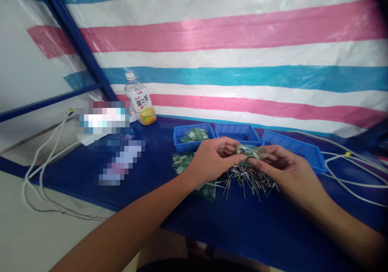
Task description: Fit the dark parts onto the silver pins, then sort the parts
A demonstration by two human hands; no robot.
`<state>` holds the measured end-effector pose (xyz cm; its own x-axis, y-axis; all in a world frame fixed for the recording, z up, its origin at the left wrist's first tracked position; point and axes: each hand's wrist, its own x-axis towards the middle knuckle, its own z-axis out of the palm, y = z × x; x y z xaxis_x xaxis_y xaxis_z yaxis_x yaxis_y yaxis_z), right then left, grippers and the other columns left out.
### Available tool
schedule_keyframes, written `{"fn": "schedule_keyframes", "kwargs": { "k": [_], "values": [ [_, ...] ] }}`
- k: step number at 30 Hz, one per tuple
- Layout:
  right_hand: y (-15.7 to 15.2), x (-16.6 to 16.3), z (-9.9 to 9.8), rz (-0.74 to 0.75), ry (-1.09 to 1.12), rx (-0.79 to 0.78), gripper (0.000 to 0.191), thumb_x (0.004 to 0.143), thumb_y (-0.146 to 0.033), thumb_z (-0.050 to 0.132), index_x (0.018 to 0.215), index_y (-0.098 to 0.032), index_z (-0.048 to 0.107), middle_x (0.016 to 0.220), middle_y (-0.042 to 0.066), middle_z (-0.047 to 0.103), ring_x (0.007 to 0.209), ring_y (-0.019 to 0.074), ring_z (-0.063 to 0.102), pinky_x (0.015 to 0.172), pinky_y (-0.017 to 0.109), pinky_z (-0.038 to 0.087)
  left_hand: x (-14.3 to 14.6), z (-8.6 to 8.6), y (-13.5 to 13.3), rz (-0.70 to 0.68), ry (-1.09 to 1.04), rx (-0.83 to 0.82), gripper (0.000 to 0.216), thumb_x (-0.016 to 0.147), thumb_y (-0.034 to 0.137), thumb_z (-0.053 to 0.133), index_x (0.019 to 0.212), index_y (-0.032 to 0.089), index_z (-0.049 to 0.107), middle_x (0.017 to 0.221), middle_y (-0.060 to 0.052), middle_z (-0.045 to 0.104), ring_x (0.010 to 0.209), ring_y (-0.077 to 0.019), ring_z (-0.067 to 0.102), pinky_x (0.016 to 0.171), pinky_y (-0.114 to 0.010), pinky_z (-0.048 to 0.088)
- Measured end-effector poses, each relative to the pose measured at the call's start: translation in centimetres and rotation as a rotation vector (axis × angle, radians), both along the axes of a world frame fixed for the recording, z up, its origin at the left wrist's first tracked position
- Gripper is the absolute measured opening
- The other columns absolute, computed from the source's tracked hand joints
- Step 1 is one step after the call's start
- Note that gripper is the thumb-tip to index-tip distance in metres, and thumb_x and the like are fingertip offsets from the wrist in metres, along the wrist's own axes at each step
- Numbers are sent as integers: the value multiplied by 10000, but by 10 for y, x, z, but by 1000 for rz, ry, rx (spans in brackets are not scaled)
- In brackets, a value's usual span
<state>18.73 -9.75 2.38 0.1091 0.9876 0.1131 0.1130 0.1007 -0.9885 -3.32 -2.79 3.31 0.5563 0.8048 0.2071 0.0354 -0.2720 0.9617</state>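
Between my two hands is a small clear, greenish plastic bag (pixel 249 150), held above the table. My left hand (pixel 214 157) pinches its left side between thumb and fingers. On the other side, my right hand (pixel 283 165) grips it the same way. What the bag contains is too small to make out. Just below lies a heap of thin metal pins (pixel 250 183), resembling screws or nails. Several greenish plastic packets (pixel 207 190) lie beside the heap, partly hidden by my left hand and forearm.
Three blue trays stand behind my hands: a left tray (pixel 190 146) with green packets, a middle tray (pixel 238 127), and a right tray (pixel 315 159). A drink bottle (pixel 141 102) stands at the back left. White cables (pixel 351 179) run along the right; more cables (pixel 41 175) hang at left.
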Motion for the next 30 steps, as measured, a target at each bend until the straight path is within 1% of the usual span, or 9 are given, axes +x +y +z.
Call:
{"fn": "schedule_keyframes", "kwargs": {
  "k": [4,7,10,14,16,20,25,28,30],
  "values": [
    [1,0,1,-35,-30,14,356,765,-469,955,997,-269,775,864,27,816,721,225,769,706,375,645,0,3,-2,37,-2,49,412,870,387,840,1229,221,723,1082,-100,796,964,-241,776,885,-392,655],
    [2,3,1,-123,-47,15,362,781,-515,936,987,-276,757,843,28,804,673,229,744,663,391,628,0,8,-5,127,-3,246,242,901,373,812,1089,234,748,1219,-112,750,1065,-243,744,926,-378,648],
    [3,4,1,-174,-70,4,396,780,-563,926,1003,-285,753,859,33,807,676,237,738,665,401,626,0,8,-7,88,32,370,169,954,386,767,1031,236,779,1234,-98,740,1057,-227,737,956,-375,638],
    [-1,2,-1,-94,-45,22,365,829,-569,888,1050,-296,787,1100,55,823,962,291,779,903,440,647,3,2,-7,-28,71,390,449,932,441,804,1322,230,740,1359,-108,732,1169,-256,729,1021,-400,619],
    [-4,2,-4,-31,-5,20,344,918,-571,802,1140,-309,791,1264,62,793,1098,308,761,1000,460,625,4,0,-7,-33,72,409,496,923,450,813,1357,226,726,1389,-110,731,1221,-269,714,1054,-413,600],
    [-8,2,-8,46,22,28,334,1012,-560,679,1207,-306,775,1307,80,766,1030,293,758,966,477,629,2,3,-5,68,94,356,274,972,377,742,1198,231,794,1182,-83,813,1042,-236,759,948,-382,611],
    [-2,-1,-2,-80,-68,111,318,900,-477,844,1157,-326,735,994,25,749,722,189,672,699,359,619,-1,9,-5,117,99,231,280,980,438,708,1129,222,807,964,-61,817,844,-208,730,779,-348,575],
    [0,-5,1,-86,-58,153,438,847,-460,891,1227,-346,706,1033,21,737,852,215,710,744,354,629,0,8,-7,65,88,191,304,980,461,694,1104,206,804,886,-51,782,753,-175,674,690,-315,526],
    [0,-5,2,-51,-108,144,377,846,-476,884,1167,-333,747,1089,39,759,992,254,727,834,384,636,0,8,-8,17,103,172,304,984,465,681,1083,204,802,833,-43,755,695,-158,636,645,-306,495]
  ]
}}
